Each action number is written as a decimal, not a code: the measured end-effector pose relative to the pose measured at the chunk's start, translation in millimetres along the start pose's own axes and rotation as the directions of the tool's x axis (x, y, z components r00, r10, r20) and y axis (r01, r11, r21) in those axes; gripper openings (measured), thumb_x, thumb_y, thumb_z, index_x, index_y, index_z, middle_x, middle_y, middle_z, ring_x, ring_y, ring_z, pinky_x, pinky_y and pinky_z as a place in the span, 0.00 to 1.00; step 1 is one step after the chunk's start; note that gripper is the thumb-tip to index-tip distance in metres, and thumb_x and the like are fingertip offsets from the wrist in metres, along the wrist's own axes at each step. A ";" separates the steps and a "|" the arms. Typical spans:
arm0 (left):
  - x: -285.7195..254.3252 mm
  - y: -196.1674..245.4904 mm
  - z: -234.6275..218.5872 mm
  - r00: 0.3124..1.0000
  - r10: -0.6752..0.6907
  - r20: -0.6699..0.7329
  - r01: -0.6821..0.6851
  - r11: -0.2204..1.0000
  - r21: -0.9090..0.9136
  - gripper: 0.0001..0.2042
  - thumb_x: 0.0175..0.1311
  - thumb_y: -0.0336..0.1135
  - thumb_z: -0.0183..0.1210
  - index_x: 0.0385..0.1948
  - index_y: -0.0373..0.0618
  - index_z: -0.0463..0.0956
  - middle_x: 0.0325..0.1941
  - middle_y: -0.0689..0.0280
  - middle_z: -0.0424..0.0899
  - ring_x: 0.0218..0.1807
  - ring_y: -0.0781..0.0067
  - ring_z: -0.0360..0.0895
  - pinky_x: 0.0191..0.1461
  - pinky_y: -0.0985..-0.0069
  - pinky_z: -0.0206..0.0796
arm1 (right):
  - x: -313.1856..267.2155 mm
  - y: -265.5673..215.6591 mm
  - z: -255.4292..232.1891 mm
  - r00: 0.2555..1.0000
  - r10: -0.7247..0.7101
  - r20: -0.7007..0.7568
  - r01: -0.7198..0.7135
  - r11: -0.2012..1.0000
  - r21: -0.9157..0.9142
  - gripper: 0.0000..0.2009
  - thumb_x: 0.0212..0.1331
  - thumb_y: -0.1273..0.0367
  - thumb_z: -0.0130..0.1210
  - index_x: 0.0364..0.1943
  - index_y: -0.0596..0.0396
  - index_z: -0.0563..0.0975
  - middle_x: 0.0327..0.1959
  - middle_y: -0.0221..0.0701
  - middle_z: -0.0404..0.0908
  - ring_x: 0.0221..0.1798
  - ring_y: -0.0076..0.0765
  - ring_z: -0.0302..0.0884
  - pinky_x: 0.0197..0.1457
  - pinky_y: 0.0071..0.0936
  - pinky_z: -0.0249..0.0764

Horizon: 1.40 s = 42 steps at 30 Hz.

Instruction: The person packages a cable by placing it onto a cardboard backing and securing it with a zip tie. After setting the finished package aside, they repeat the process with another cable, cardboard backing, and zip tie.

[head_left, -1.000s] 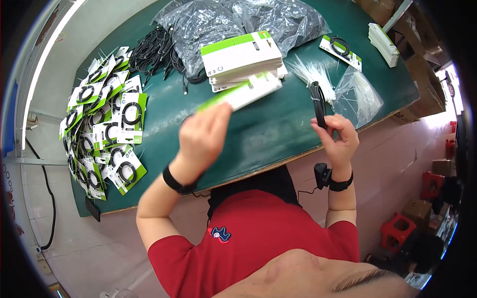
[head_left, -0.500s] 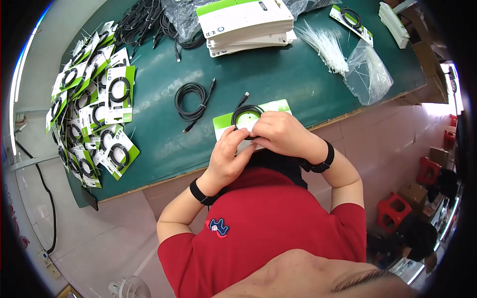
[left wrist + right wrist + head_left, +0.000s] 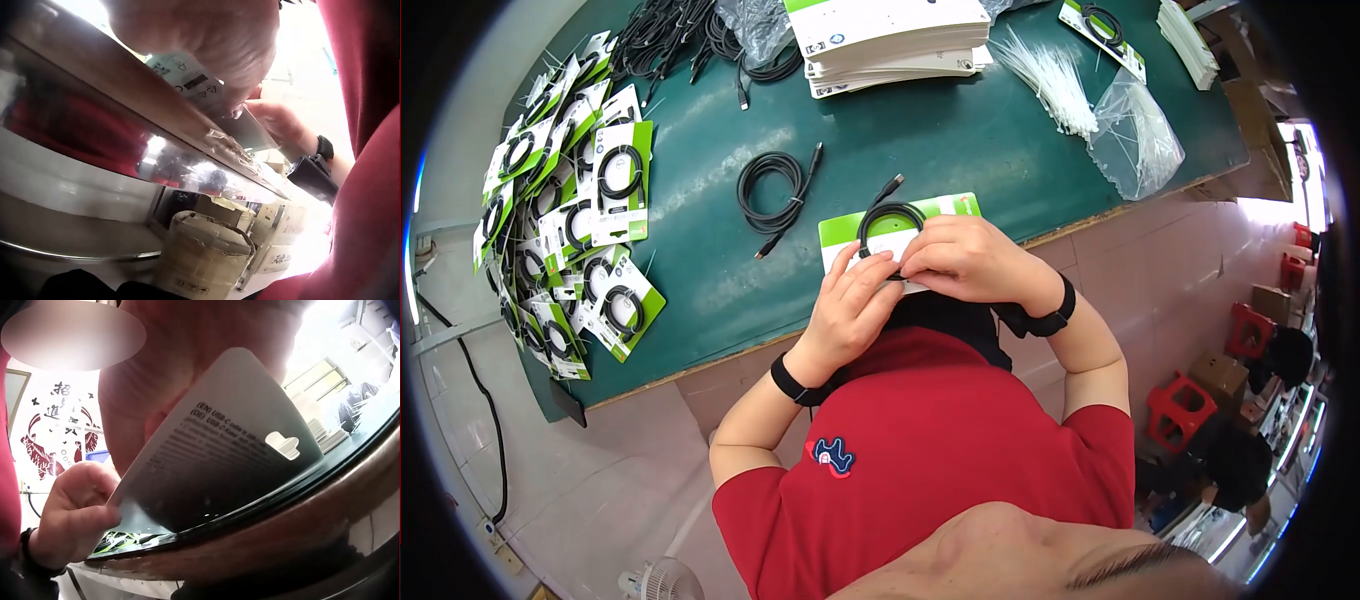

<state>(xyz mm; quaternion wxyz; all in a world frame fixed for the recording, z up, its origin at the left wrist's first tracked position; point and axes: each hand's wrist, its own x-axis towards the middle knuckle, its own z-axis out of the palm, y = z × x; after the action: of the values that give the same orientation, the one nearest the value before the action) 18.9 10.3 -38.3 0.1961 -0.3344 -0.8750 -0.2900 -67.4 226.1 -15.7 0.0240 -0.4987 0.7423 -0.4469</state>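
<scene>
In the head view a coiled black cable lies against a green and white card at the table's front edge. The left hand holds the card and coil from the left, fingers bent over the coil's lower side. From the right, the right hand pinches at the coil's lower part; its fingertips meet the left ones. In the right wrist view the printed back of the card is tilted up, with the left hand gripping its edge. Another coiled cable lies on the table behind the left hand.
A pile of carded cables covers the table's left side. Behind are loose black cables, a stack of cards, white ties, a clear bag, a carded cable and more cards at right.
The hands came together at the card, which moved from the stack side to the front edge with a coil on it. A second coil now lies on the table. Over the last half second the hands barely moved.
</scene>
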 end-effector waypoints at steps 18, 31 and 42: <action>10.3 -7.1 -4.5 0.990 0.136 -0.044 -0.139 0.986 -0.094 0.11 0.49 0.21 0.66 0.37 0.33 0.82 0.44 0.56 0.82 0.45 0.58 0.84 0.52 0.62 0.79 | -8.4 -1.0 -2.7 0.999 0.036 0.004 -0.036 0.999 -0.006 0.07 0.49 0.73 0.69 0.32 0.52 0.81 0.37 0.29 0.85 0.37 0.38 0.82 0.39 0.30 0.78; 13.5 -11.7 -6.0 0.985 0.150 -0.085 -0.160 0.979 -0.124 0.14 0.45 0.19 0.67 0.37 0.35 0.81 0.44 0.55 0.83 0.45 0.56 0.84 0.49 0.64 0.79 | -13.9 97.4 -138.1 0.908 0.132 -0.399 -0.402 0.549 -0.733 0.09 0.53 0.75 0.63 0.38 0.51 0.83 0.37 0.32 0.82 0.43 0.43 0.80 0.46 0.33 0.78; 30.4 -17.1 -18.8 0.986 0.108 -0.130 -0.122 0.987 -0.105 0.17 0.45 0.19 0.68 0.41 0.36 0.82 0.46 0.53 0.83 0.45 0.54 0.84 0.49 0.67 0.79 | -0.9 46.0 -141.2 0.575 0.105 -0.812 -0.321 0.941 -0.106 0.08 0.66 0.73 0.59 0.46 0.49 0.85 0.45 0.35 0.84 0.44 0.36 0.82 0.49 0.32 0.79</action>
<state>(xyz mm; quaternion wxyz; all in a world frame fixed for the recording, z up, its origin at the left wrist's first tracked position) -11.4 2.3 -14.2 0.2473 -0.3761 -0.8226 -0.3474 -167.9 321.9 36.9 -0.3157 -0.1524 0.7778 -0.5217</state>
